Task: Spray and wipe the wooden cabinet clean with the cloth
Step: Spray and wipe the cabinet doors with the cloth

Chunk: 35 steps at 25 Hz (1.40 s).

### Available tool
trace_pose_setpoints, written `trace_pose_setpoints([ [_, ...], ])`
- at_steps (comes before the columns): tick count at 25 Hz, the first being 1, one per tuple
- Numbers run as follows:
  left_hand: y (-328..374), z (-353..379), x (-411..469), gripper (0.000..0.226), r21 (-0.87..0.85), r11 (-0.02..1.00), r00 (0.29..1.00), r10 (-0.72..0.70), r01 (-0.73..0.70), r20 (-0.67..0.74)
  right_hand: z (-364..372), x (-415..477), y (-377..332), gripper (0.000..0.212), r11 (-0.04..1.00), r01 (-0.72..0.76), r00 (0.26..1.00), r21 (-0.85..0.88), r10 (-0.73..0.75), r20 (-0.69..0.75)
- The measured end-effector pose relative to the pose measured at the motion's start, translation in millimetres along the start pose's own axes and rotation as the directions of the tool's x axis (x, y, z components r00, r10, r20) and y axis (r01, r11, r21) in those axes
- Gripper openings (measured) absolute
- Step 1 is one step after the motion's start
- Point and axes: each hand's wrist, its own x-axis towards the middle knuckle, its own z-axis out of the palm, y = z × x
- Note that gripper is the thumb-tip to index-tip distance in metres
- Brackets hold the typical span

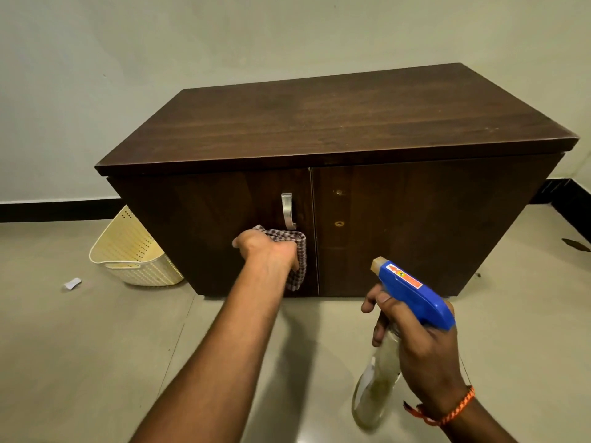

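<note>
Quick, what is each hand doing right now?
Left hand: grips the cloth against the cabinet door.
Right hand: holds the spray bottle.

Left hand (267, 251), arm outstretched, grips cloth (300, 263); right hand (422, 353) grips spray bottle (412, 292).

Clear body of the spray bottle (380, 378) blurred, far corner of the basket (134, 251) behind the cabinet (335, 123)
</note>
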Motion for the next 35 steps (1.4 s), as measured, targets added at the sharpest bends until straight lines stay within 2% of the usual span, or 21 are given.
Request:
trace_pose_setpoints([
  [4,51.6,-6.9,0.4,0.066,-0.077,0.964,0.962,0.260,-0.253,0.088,11.7,0.6,2.2,0.033,1.000,-0.009,0.999,0.009,0.009,0.031],
  [6,72.6,-17.3,14.2,0.066,-0.060,0.890,0.887,0.456,-0.452,0.077,17.1,-0.9,5.8,0.034,0.999,-0.031,0.998,0.019,0.030,0.047],
  [7,75.7,-26.8,24.1,0.067,0.023,0.819,0.818,0.572,-0.574,0.060,19.5,-1.4,7.3,0.034,0.999,-0.040,0.998,0.019,0.039,0.052],
  [8,73.5,-38.7,32.3,0.066,0.159,0.702,0.718,0.691,-0.694,0.085,22.1,-2.1,7.9,0.033,0.999,-0.044,0.997,0.018,0.043,0.058],
  [9,68.6,-51.9,39.8,0.063,0.323,0.525,0.592,0.790,-0.788,0.161,24.7,-2.7,8.9,0.031,0.999,-0.047,0.997,0.017,0.046,0.063],
  [10,63.4,-67.4,48.0,0.059,0.474,0.275,0.437,0.857,-0.836,0.274,25.9,-3.8,9.8,0.030,0.999,-0.046,0.997,0.010,0.045,0.069],
  [11,63.1,-85.6,62.0,0.057,0.551,-0.022,0.255,0.871,-0.834,0.421,26.7,-5.2,11.1,0.027,0.999,-0.044,0.996,0.003,0.043,0.072],
  [12,71.8,-101.2,75.5,0.057,0.539,-0.285,0.090,0.820,-0.793,0.566,27.8,-6.5,13.0,0.021,0.999,-0.046,0.996,0.000,0.045,0.076],
  [13,85.0,-112.0,84.1,0.058,0.481,-0.498,-0.035,0.720,-0.721,0.694,28.7,-7.5,15.3,0.016,0.998,-0.055,0.995,-0.001,0.055,0.080],
  [14,101.6,-118.4,96.2,0.059,0.414,-0.661,-0.115,0.603,-0.626,0.789,29.4,-8.3,17.3,0.012,0.998,-0.070,0.994,0.000,0.070,0.083],
  [16,125.2,-113.5,102.7,0.062,0.245,-0.877,-0.199,0.350,-0.413,0.916,30.3,-7.8,21.1,0.013,0.994,-0.108,0.991,0.003,0.107,0.078],
  [17,128.7,-105.6,100.3,0.063,0.092,-0.953,-0.263,0.171,-0.288,0.949,30.0,-6.5,23.5,0.014,0.993,-0.119,0.991,0.000,0.119,0.068],
  [18,126.9,-95.8,95.9,0.066,-0.084,-0.986,-0.330,-0.032,-0.145,0.944,29.3,-5.0,25.6,0.014,0.993,-0.117,0.991,-0.004,0.118,0.060],
  [19,121.5,-86.1,90.9,0.069,-0.242,-0.970,-0.362,-0.224,-0.004,0.905,28.7,-3.6,27.7,0.012,0.994,-0.107,0.993,-0.010,0.107,0.056],
  [20,113.9,-78.7,87.3,0.073,-0.366,-0.925,-0.363,-0.376,0.097,0.853,28.5,-2.8,31.1,0.013,0.995,-0.094,0.994,-0.022,0.095,0.053],
  [22,98.2,-71.8,85.1,0.079,-0.474,-0.861,-0.356,-0.508,0.184,0.785,29.3,-2.5,35.0,0.016,0.995,-0.086,0.995,-0.039,0.088,0.048],
  [25,90.7,-70.8,85.1,0.085,-0.473,-0.858,-0.385,-0.512,0.199,0.768,30.8,-2.3,34.3,0.014,0.994,-0.101,0.994,-0.038,0.103,0.038],
  [27,98.7,-67.4,81.5,0.079,-0.521,-0.824,-0.378,-0.565,0.221,0.734,30.6,-1.5,31.6,0.014,0.993,-0.108,0.993,-0.038,0.109,0.034],
  [29,104.7,-57.6,70.3,0.070,-0.544,-0.808,-0.377,-0.587,0.225,0.716,32.1,-2.3,30.5,0.028,0.993,-0.115,0.993,-0.037,0.116,0.034],
  [32,90.5,-41.8,57.1,0.069,-0.386,-0.916,-0.538,-0.379,0.106,0.753,34.5,-5.5,31.1,0.032,0.992,-0.125,0.991,-0.032,0.126,0.046],
  [35,68.8,-40.4,58.2,0.074,-0.309,-0.951,-0.571,-0.246,-0.013,0.783,34.7,-7.8,31.3,0.016,0.992,-0.121,0.990,-0.040,0.124,0.064],
])
